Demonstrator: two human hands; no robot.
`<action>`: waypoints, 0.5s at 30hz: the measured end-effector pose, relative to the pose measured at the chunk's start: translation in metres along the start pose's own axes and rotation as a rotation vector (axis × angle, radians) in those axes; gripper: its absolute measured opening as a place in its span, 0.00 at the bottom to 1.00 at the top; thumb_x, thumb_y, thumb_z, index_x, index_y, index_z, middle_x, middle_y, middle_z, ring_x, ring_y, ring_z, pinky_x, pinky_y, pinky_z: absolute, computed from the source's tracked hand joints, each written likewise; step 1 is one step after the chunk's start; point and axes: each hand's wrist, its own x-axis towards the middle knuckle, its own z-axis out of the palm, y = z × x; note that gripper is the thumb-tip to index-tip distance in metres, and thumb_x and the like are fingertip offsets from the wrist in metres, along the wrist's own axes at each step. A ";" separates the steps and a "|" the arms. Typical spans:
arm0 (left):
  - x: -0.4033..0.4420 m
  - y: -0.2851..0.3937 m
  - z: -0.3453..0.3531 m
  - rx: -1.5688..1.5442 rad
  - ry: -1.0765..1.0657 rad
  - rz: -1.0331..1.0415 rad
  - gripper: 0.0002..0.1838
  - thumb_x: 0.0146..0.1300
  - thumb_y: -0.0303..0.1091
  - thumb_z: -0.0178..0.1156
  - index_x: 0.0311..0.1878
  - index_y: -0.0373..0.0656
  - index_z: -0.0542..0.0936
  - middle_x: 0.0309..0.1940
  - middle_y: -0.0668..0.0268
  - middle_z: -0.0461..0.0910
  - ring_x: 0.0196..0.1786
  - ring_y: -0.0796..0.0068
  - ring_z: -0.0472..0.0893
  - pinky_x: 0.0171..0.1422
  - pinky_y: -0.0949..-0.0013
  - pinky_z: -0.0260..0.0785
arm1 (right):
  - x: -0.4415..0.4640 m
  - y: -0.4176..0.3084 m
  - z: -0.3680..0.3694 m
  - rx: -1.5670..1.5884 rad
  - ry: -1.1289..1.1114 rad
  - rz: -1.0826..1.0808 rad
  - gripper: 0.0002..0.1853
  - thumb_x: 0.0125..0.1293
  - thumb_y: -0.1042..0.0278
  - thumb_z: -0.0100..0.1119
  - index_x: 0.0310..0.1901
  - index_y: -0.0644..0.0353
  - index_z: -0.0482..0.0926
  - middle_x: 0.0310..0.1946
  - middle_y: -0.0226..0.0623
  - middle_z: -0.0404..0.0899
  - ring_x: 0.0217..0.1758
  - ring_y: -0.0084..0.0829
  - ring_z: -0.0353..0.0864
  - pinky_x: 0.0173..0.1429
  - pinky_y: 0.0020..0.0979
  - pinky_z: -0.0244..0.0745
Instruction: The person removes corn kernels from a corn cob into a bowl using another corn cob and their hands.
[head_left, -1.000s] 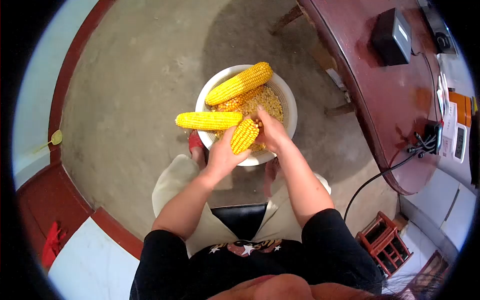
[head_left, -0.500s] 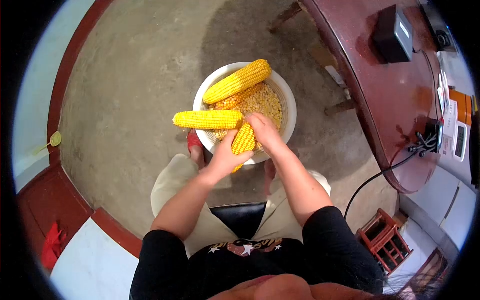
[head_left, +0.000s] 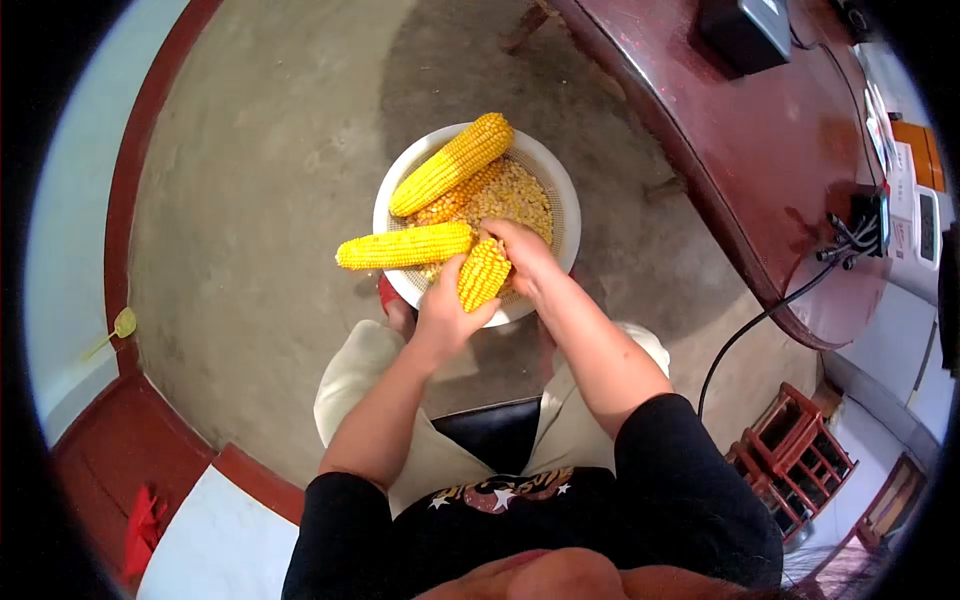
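A white basket (head_left: 565, 180) with loose corn kernels (head_left: 522, 200) stands on the floor between my feet. One long yellow cob (head_left: 452, 165) lies across its far left side. Another cob (head_left: 405, 246) sticks out over the left rim. My left hand (head_left: 441, 310) is wrapped round a shorter cob (head_left: 484, 276), held above the near part of the basket. My right hand (head_left: 521, 257) is curled against the upper right side of that same cob, its fingertips near the top end.
A dark red table (head_left: 740, 150) with a black box (head_left: 745, 32) and cables (head_left: 850, 240) curves along the right. A small wooden stool (head_left: 790, 455) is at the lower right. Red cloth (head_left: 144, 530) hangs at the lower left.
The view has shifted, so the basket appears further left. The held cob has tilted and its lower end is now hidden less far below my left hand. My right hand stays against the cob.
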 end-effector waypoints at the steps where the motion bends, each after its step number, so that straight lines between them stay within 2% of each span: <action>1: 0.002 0.000 -0.002 0.002 0.004 -0.003 0.40 0.46 0.36 0.69 0.61 0.34 0.62 0.46 0.52 0.76 0.49 0.63 0.78 0.55 0.65 0.69 | 0.001 0.001 0.003 0.015 0.100 -0.045 0.11 0.64 0.61 0.53 0.33 0.60 0.76 0.28 0.34 0.75 0.30 0.24 0.75 0.33 0.26 0.71; 2: 0.004 0.001 -0.006 -0.078 -0.019 -0.096 0.40 0.47 0.36 0.69 0.61 0.33 0.61 0.48 0.53 0.76 0.50 0.65 0.77 0.56 0.65 0.68 | 0.001 -0.001 0.002 0.013 0.094 -0.043 0.11 0.64 0.61 0.53 0.33 0.60 0.76 0.28 0.34 0.75 0.30 0.24 0.75 0.33 0.26 0.71; 3: 0.006 0.001 -0.008 -0.159 -0.042 -0.188 0.40 0.48 0.37 0.69 0.61 0.33 0.61 0.49 0.54 0.75 0.51 0.67 0.76 0.57 0.66 0.67 | 0.002 -0.004 -0.002 -0.128 0.038 -0.082 0.15 0.66 0.57 0.51 0.35 0.62 0.76 0.30 0.35 0.76 0.32 0.26 0.75 0.36 0.29 0.72; 4: 0.007 -0.002 -0.008 -0.158 -0.035 -0.189 0.40 0.48 0.37 0.69 0.61 0.33 0.61 0.49 0.54 0.75 0.51 0.67 0.76 0.57 0.66 0.67 | 0.002 -0.007 -0.004 -0.270 -0.020 -0.119 0.18 0.67 0.54 0.49 0.36 0.63 0.77 0.32 0.36 0.77 0.35 0.28 0.76 0.39 0.31 0.72; 5: 0.007 -0.006 -0.007 -0.207 -0.034 -0.201 0.39 0.49 0.37 0.68 0.61 0.32 0.61 0.50 0.54 0.74 0.52 0.68 0.75 0.58 0.67 0.66 | 0.003 -0.007 -0.005 -0.274 -0.027 -0.118 0.18 0.67 0.54 0.49 0.36 0.63 0.77 0.32 0.36 0.77 0.35 0.28 0.76 0.39 0.31 0.72; 7: 0.007 -0.011 -0.006 -0.255 -0.030 -0.214 0.37 0.51 0.36 0.67 0.61 0.31 0.61 0.50 0.55 0.74 0.53 0.69 0.74 0.59 0.67 0.66 | -0.004 -0.008 -0.001 -0.793 0.039 -0.547 0.23 0.67 0.49 0.46 0.40 0.66 0.76 0.36 0.41 0.78 0.37 0.34 0.77 0.42 0.35 0.71; 8: 0.007 -0.013 -0.005 -0.253 -0.001 -0.183 0.36 0.51 0.37 0.67 0.60 0.32 0.63 0.49 0.52 0.75 0.52 0.65 0.76 0.57 0.65 0.67 | -0.007 -0.011 0.000 -0.795 0.036 -0.546 0.23 0.67 0.49 0.46 0.40 0.66 0.76 0.36 0.41 0.78 0.37 0.34 0.77 0.42 0.35 0.71; 10: 0.006 -0.019 -0.001 -0.259 0.034 -0.155 0.34 0.52 0.38 0.67 0.59 0.33 0.64 0.48 0.50 0.75 0.51 0.61 0.77 0.56 0.64 0.68 | -0.022 -0.022 0.009 -1.010 0.029 -0.540 0.24 0.66 0.48 0.47 0.41 0.67 0.76 0.37 0.54 0.79 0.43 0.46 0.79 0.47 0.38 0.70; 12: 0.007 -0.021 0.000 -0.250 0.040 -0.052 0.33 0.54 0.37 0.65 0.59 0.32 0.64 0.48 0.50 0.75 0.51 0.62 0.77 0.56 0.64 0.68 | -0.028 -0.024 0.012 -1.074 0.004 -0.527 0.24 0.66 0.48 0.48 0.40 0.67 0.76 0.36 0.54 0.79 0.41 0.47 0.79 0.46 0.39 0.71; 15: 0.006 -0.008 -0.004 -0.255 0.000 -0.104 0.31 0.55 0.36 0.64 0.59 0.32 0.65 0.47 0.55 0.76 0.49 0.67 0.76 0.54 0.66 0.68 | -0.025 -0.021 0.009 -1.112 -0.031 -0.573 0.24 0.65 0.48 0.49 0.39 0.67 0.76 0.32 0.53 0.78 0.37 0.47 0.79 0.43 0.39 0.71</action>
